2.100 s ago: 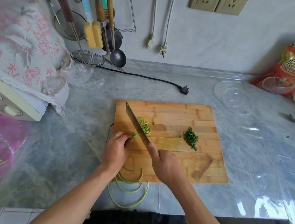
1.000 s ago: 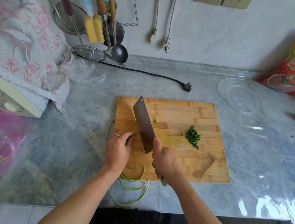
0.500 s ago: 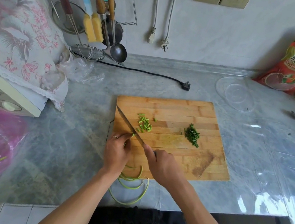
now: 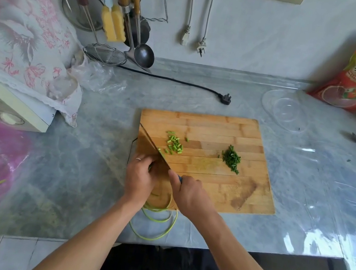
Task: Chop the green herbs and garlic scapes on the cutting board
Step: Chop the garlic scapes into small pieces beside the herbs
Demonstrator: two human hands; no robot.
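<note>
Here the left hand (image 4: 139, 179) pinches the garlic scapes (image 4: 158, 216) on the cutting board (image 4: 220, 128), the right hand (image 4: 190, 196) grips the knife (image 4: 153, 148). Scapes look bendy and light; hold them close to the blade

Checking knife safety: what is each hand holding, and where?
The right hand grips the cleaver at its handle; the left hand pins the garlic scapes beside the blade.

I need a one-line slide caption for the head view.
Right hand slices garlic scapes with a cleaver while left hand steadies them on the cutting board.
</note>
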